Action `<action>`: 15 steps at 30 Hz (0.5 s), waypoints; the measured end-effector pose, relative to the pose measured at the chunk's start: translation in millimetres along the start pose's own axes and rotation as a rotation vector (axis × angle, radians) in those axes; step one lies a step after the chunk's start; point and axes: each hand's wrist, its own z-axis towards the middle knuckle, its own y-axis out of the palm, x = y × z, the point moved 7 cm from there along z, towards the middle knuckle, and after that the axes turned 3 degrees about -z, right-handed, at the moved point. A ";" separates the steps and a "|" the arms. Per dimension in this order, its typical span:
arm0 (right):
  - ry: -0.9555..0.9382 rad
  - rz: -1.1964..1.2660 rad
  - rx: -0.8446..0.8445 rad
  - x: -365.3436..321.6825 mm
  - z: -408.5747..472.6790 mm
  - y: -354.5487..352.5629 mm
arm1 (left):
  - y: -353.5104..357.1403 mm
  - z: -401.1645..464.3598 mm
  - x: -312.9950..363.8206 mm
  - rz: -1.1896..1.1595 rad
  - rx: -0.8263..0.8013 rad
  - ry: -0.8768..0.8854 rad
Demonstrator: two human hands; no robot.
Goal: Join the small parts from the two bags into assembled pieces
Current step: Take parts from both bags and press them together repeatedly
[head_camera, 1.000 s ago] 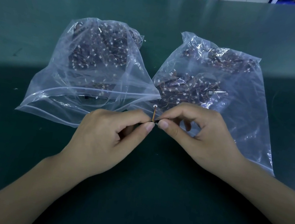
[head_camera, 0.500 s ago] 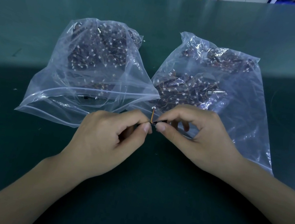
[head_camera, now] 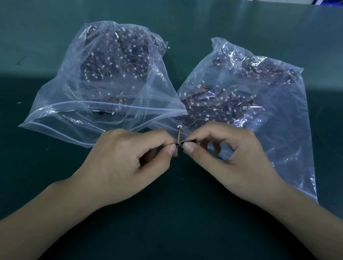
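**Both hands pinch one small wired part**

The left hand (head_camera: 126, 159) and right hand (head_camera: 234, 160) pinch a small black part (head_camera: 183, 144) between thumbs and forefingers; its coloured wire (head_camera: 179, 134) rises above the fingertips. Two clear bags (head_camera: 60, 101) (head_camera: 287, 128) lie just beyond the fingers.

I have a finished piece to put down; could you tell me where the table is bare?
Bare green table lies between the forearms, left of the left bag and beyond both bags. It is crowded where the hands meet at the right bag.

No readable text, label, brand or number shows on anything here.
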 end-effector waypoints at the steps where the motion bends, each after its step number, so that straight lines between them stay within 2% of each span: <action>1: 0.013 0.004 -0.003 1.0 -0.1 0.8 | -0.5 0.2 0.0 0.001 0.008 0.002; 15: -0.022 0.021 -0.025 -0.5 0.7 1.9 | -0.6 0.5 2.1 -0.005 0.007 0.008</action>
